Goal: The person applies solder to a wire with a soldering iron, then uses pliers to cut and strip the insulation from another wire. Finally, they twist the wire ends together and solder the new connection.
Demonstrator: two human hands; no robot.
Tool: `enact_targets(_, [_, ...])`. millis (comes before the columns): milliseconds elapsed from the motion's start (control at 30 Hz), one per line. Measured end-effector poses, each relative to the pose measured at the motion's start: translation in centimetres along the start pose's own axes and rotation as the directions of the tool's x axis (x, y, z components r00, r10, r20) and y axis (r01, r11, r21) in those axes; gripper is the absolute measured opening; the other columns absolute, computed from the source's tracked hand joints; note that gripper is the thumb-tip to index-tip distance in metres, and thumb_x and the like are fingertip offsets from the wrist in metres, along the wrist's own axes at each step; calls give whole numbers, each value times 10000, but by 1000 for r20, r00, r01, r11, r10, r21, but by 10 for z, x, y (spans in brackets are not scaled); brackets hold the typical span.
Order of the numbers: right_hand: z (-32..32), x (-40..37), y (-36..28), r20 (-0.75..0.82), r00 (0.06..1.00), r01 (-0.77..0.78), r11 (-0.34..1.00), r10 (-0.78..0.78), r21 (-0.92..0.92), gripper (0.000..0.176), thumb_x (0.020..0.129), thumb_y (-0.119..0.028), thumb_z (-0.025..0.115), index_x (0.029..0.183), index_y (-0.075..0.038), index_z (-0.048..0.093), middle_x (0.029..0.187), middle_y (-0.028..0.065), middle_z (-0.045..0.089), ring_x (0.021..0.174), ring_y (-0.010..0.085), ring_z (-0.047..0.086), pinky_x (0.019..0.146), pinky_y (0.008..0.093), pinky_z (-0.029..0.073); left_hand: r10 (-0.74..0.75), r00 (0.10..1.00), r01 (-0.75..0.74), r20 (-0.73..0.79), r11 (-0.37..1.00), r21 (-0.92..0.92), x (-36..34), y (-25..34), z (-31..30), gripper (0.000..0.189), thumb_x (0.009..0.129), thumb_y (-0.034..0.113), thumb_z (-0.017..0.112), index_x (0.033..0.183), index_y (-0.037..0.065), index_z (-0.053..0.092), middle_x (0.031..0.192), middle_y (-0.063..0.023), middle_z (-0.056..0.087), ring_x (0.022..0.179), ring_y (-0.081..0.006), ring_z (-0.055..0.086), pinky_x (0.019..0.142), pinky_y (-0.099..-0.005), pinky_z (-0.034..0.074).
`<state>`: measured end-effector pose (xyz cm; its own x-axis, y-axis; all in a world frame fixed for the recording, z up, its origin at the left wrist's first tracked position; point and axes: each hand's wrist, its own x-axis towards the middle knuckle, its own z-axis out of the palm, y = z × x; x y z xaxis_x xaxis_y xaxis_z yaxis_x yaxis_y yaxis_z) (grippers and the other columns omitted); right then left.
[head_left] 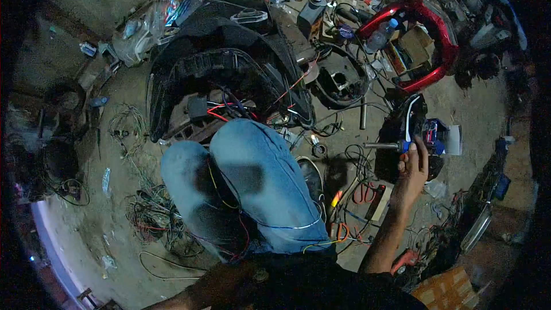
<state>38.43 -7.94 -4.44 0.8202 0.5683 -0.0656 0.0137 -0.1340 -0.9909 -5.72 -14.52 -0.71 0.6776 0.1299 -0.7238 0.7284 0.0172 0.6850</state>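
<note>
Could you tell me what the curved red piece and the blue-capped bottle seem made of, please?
The curved red piece looks like glossy painted plastic, judging by its bright highlights, though metal is possible. The bottle seems clear plastic, its wall being see-through.

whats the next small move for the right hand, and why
Probably close the right hand firmly on the soldering iron's blue handle before lifting: fingertips are at it, the bare metal barrel sticks out leftward, and thin wires drape across the jeans.
</note>
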Motion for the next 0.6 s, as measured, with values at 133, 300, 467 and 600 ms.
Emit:
enact_targets(133, [8,1,2,-94,996,3,998,2,56,352,979,-250,719,1236,-33,614,911,-15,586,772,62,555,648,203,441,-139,990,126,-35,958,-257,-4,28,-18,472,984,353,604,1377,96,553,1099,-236,702,957,-420,708,812,-488,578])
enact_targets(300, [-7,14,19,-59,995,-80,994,85,70,313,952,-287,757,1124,-74,607,937,-32,605,797,63,584,669,203,455,11,995,-9,100,1000,-27,5,-12,-12,467,993,347,617,1403,133,558,1127,-237,697,953,-378,720,839,-464,576])
enact_targets(467, [2,5,5,147,973,-215,933,179,289,247,972,-271,735,1129,-118,621,950,-42,632,832,73,612,740,227,474,85,988,-74,132,994,-83,-29,46,-73,501,935,247,695,1385,79,553,1132,-226,696,973,-329,721,861,-425,577])
enact_targets(600, [13,-3,-1,120,980,-191,917,158,349,253,986,-274,717,1159,-122,614,958,-43,640,849,69,610,771,254,484,123,990,-134,-73,976,-170,-64,55,-106,499,911,214,723,1356,67,550,1157,-208,688,1012,-299,701,897,-403,557])
